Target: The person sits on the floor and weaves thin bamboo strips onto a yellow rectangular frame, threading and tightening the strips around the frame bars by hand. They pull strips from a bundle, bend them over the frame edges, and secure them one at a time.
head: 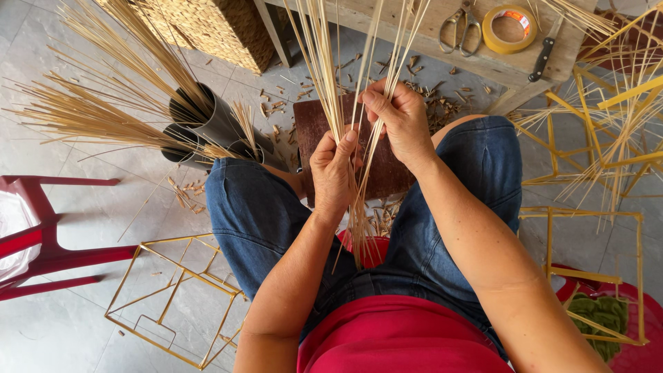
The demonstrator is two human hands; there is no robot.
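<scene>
My left hand (333, 169) grips a bundle of thin pale bamboo sticks (324, 62) between my knees, thumb pressed up against them. My right hand (400, 117) sits just above and to the right, fingers pinching a few of the same sticks that fan upward past the top edge. The lower ends of the sticks (360, 231) hang down toward a red stool seat (373, 249) between my legs. I sit in blue jeans and a red top.
Dark tubes (207, 121) stuffed with more sticks lie at left. A brown wooden block (314, 124) is under the hands. Scissors (461, 27), yellow tape roll (510, 29) and a knife (542, 59) rest on a wooden bench. Yellow stick frames (176, 297) lie around; red stool (41, 235) at left.
</scene>
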